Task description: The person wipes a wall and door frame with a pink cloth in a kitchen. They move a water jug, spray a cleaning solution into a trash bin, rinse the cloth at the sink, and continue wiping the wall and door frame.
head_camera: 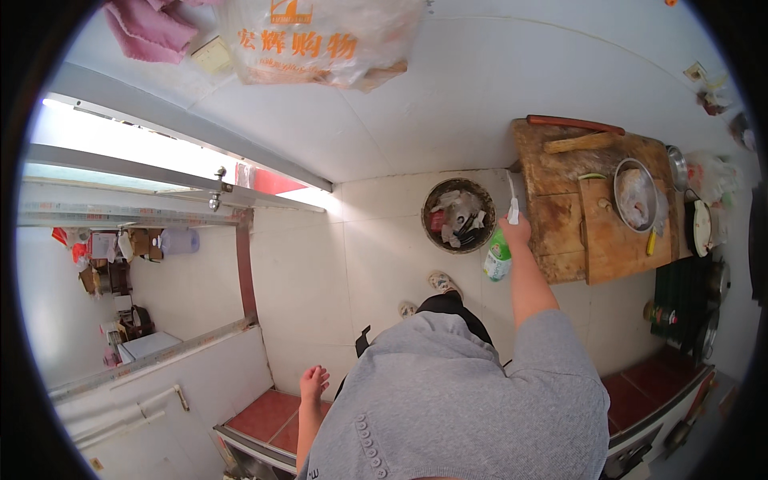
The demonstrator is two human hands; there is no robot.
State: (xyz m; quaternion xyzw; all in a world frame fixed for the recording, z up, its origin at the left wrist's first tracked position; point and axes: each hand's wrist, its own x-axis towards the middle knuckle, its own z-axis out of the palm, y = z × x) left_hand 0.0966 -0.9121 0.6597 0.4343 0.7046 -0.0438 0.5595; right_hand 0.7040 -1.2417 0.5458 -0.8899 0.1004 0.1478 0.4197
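My right hand (517, 233) grips a green spray bottle (498, 257) by its neck, below the white trigger head (513, 211). The bottle bears a label and hangs over the tiled floor. Just left of it stands a round waste basket (427, 223) holding crumpled plastic and paper. Right of the hand is a worn wooden table (555, 225). My left hand (315, 381) hangs at my side with loosely curled fingers and holds nothing.
On the table, a cutting board (624, 255) carries a metal bowl (635, 195) with a bagged item and a yellow-handled tool (651, 243). A door with a metal knob (215, 201) stands open at left. A printed plastic bag (324, 45) hangs ahead. Red-tiled counters (264, 414) flank me.
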